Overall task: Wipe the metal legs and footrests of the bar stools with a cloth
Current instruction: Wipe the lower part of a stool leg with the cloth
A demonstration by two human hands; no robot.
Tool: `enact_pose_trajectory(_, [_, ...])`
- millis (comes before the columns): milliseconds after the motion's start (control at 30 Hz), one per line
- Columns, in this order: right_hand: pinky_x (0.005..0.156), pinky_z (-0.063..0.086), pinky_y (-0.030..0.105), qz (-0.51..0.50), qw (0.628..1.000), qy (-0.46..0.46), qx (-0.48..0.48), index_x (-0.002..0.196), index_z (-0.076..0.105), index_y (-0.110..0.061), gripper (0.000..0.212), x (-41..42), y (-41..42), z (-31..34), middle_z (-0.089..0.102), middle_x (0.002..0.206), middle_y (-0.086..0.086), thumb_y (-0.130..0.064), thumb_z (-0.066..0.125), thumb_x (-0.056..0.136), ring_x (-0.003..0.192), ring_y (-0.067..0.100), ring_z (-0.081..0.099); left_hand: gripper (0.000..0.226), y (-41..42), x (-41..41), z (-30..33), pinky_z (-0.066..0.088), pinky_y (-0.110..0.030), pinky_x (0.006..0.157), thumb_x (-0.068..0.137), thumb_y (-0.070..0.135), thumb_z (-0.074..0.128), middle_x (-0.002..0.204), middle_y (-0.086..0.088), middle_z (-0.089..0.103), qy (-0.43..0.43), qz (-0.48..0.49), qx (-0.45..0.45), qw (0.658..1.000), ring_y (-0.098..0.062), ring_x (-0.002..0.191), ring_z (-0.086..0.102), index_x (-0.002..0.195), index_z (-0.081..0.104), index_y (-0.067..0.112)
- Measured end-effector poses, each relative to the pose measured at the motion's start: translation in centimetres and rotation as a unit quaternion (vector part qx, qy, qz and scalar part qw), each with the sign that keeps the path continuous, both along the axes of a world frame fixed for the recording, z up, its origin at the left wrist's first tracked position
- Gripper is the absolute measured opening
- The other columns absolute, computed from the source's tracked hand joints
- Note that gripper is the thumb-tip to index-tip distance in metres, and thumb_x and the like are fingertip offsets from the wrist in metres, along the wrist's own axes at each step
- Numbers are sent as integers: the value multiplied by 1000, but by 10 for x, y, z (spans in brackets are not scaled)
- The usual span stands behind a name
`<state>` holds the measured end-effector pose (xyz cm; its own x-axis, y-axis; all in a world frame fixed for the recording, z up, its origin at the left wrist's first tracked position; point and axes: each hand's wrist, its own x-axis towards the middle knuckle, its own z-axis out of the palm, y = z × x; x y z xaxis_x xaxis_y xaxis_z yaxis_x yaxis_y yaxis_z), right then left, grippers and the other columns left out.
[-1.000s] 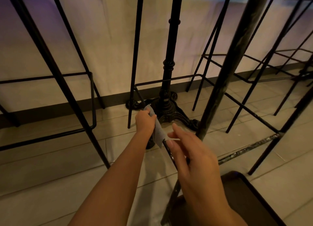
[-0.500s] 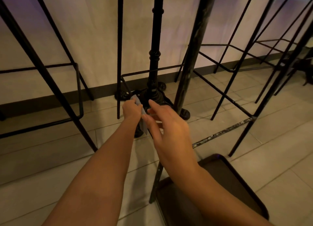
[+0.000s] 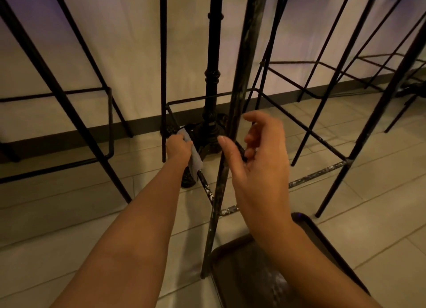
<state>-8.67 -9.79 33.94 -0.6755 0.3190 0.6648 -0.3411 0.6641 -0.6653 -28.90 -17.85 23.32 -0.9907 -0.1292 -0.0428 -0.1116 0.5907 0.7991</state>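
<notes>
My left hand [image 3: 178, 147] is shut on a pale grey cloth [image 3: 194, 156] wrapped around the left footrest bar [image 3: 205, 186] of the nearest black metal bar stool. The bar shows white scuffs below the cloth. My right hand [image 3: 255, 160] hovers open, fingers spread, just right of the stool's near front leg [image 3: 224, 169], thumb close to the leg, holding nothing. The stool's right footrest bar [image 3: 318, 174] is also scuffed.
An ornate black table pedestal [image 3: 212, 114] stands right behind the stool. More black wire stools stand at the left [image 3: 69, 104] and right [image 3: 334, 81]. A dark tray [image 3: 249, 273] lies on the tiled floor at the bottom. A pale wall with a dark baseboard runs behind.
My right hand has moved right and opened wider beside the front leg. My left hand keeps the cloth on the footrest bar. The view has shifted slightly.
</notes>
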Motion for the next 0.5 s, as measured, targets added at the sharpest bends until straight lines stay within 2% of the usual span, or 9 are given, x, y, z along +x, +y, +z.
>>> enact_pose_trajectory(100, [79,41,4,-7,1000,-6,27,138,34,-12,57,-6,-1,-5,40,109,0,-22,60,87,86,-6,41,30,2,-11,-10,48,-33,87,93,10,46,121,-21,53,12,-8,-26,1000,-31,106,56,121,54,2])
enact_pose_trajectory(167, [81,42,6,5,999,-10,31,143,24,-16,63,-10,-3,-9,43,110,1,-22,56,90,86,-2,45,29,2,-10,-12,47,-32,86,93,10,47,120,-21,54,23,-12,-35,999,-31,106,56,120,54,2])
enact_pose_trajectory(267, [75,40,1,13,1000,-8,23,145,9,-21,68,-15,-7,-14,53,109,3,-18,52,92,82,2,52,24,0,-15,-16,43,-25,77,93,14,49,110,-21,59,37,-22,-38,998,-29,100,58,110,59,-1])
enact_pose_trajectory(367, [78,39,-1,23,999,-16,17,141,-2,-27,71,-17,-8,-18,61,106,3,-18,49,93,85,7,59,25,-1,-17,-21,43,-27,79,93,14,48,111,-21,57,42,-18,-33,998,-30,101,57,111,58,-1])
enact_pose_trajectory(500, [88,43,12,22,999,1,27,141,-2,-24,71,-18,-8,-19,63,110,5,-17,49,92,89,10,61,24,2,-16,-22,38,-22,74,95,13,45,111,-21,55,48,-6,-45,998,-29,99,56,109,57,-2])
